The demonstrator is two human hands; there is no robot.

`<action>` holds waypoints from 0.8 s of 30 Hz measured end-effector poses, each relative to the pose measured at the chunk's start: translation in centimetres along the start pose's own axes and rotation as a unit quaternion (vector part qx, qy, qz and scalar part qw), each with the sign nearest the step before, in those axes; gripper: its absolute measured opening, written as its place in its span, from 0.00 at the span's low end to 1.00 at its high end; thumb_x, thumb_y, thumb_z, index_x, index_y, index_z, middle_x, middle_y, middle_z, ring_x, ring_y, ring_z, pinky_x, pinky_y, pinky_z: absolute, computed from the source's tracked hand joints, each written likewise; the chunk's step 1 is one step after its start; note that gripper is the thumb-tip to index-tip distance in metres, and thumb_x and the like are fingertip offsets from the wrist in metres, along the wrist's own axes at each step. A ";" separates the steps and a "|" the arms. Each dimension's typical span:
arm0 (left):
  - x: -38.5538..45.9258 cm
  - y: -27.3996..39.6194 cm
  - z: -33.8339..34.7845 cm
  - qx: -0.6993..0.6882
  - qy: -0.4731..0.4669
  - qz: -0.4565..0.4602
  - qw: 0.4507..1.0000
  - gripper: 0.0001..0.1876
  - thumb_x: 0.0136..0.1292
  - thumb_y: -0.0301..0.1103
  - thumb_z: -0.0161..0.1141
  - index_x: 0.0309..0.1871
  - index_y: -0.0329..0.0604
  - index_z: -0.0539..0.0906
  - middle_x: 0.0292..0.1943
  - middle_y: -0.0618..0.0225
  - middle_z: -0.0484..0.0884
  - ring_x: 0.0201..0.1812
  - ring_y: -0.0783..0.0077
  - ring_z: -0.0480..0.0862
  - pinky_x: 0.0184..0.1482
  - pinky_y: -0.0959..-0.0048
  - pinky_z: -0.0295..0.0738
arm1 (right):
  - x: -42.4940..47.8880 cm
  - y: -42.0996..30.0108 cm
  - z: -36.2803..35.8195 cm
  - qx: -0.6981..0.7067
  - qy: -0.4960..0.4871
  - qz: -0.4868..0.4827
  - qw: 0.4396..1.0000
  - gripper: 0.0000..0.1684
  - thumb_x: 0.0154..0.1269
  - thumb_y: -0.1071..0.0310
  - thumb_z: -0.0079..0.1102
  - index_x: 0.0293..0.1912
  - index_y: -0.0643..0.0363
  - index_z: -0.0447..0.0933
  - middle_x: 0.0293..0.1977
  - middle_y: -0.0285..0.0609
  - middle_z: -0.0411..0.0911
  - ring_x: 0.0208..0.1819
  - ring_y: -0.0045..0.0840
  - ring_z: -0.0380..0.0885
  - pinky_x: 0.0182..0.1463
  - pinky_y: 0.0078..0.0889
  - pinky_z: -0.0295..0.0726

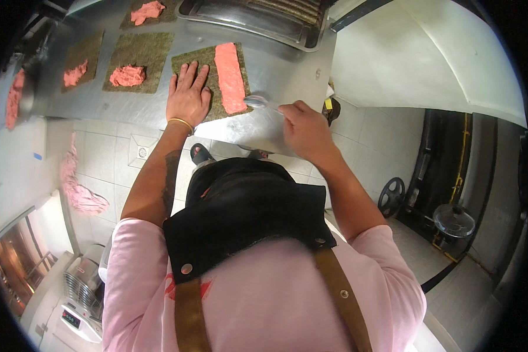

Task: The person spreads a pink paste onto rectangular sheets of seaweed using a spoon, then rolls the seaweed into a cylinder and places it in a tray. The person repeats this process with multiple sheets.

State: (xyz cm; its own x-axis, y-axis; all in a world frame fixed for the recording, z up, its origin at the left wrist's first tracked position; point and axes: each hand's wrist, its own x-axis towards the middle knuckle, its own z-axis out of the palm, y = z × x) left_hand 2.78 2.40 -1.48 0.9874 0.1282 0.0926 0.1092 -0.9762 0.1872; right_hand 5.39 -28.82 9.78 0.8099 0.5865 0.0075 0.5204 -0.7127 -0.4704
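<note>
My left hand point(189, 94) lies flat with fingers spread on a sheet of nori point(185, 61), pressing it to the steel table. Along the sheet's right side runs a smooth, even strip of pink paste point(229, 77). In my right hand point(306, 127) is a metal spoon point(257, 101), its bowl touching the strip's lower right edge. Farther left, a second nori sheet point(147, 48) bears a rough lump of pink paste point(127, 76). Two more sheets with lumps lie beyond, one at the left point(83, 57) and one at the top point(152, 22).
A metal tray point(246, 24) holding dark rolls point(295, 9) stands at the table's far edge. More pink paste point(15, 97) sits at the far left. The steel table's point(286, 75) front edge is just before me. A pink cloth point(81, 193) hangs at left; a fan point(454, 221) stands at right.
</note>
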 end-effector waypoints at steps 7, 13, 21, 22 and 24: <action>-0.2 0.0 -0.2 0.006 -0.006 -0.006 1.000 0.32 0.77 0.44 0.48 0.84 0.58 0.69 0.86 0.60 0.64 0.88 0.55 0.57 0.88 0.48 0.46 | 0.1 0.9 0.1 -0.082 -0.046 0.023 0.995 0.13 0.67 0.69 0.58 0.48 0.56 0.87 0.41 0.50 0.85 0.41 0.51 0.87 0.45 0.51 0.87; 0.0 0.1 -0.2 -0.002 0.001 -0.005 1.000 0.32 0.77 0.44 0.48 0.84 0.58 0.70 0.86 0.61 0.64 0.88 0.56 0.57 0.88 0.49 0.46 | 2.7 -0.6 -0.7 -0.050 -0.012 -0.022 0.998 0.11 0.67 0.68 0.58 0.44 0.56 0.87 0.37 0.49 0.84 0.38 0.50 0.87 0.44 0.53 0.86; 0.0 0.0 -0.3 -0.006 0.000 -0.007 1.000 0.33 0.77 0.45 0.48 0.84 0.58 0.70 0.86 0.61 0.64 0.88 0.55 0.58 0.88 0.48 0.47 | 3.6 0.1 -2.6 -0.094 -0.065 0.024 0.993 0.09 0.67 0.67 0.58 0.39 0.55 0.86 0.35 0.49 0.84 0.40 0.49 0.86 0.45 0.55 0.85; 0.0 0.0 -0.5 -0.007 -0.001 -0.005 1.000 0.33 0.77 0.45 0.48 0.84 0.58 0.70 0.86 0.61 0.64 0.88 0.55 0.58 0.88 0.48 0.47 | 3.9 0.0 -3.0 -0.084 -0.066 0.030 0.994 0.09 0.67 0.66 0.58 0.39 0.54 0.87 0.36 0.49 0.84 0.41 0.49 0.86 0.45 0.55 0.85; 0.0 -0.1 -0.3 -0.004 -0.003 -0.004 1.000 0.33 0.76 0.45 0.48 0.84 0.58 0.70 0.86 0.61 0.64 0.88 0.55 0.58 0.88 0.48 0.48 | 5.2 -0.8 -1.5 -0.074 -0.078 -0.007 0.994 0.10 0.67 0.66 0.57 0.39 0.54 0.86 0.37 0.49 0.85 0.41 0.49 0.86 0.46 0.55 0.84</action>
State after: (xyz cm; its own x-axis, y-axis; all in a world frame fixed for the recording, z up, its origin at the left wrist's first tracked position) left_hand 2.70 2.52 -1.19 0.9872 0.1346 0.0860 0.1157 -0.9737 0.1963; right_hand 9.58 -25.77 11.56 0.7572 0.6402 -0.1292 0.5742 -0.7469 -0.3354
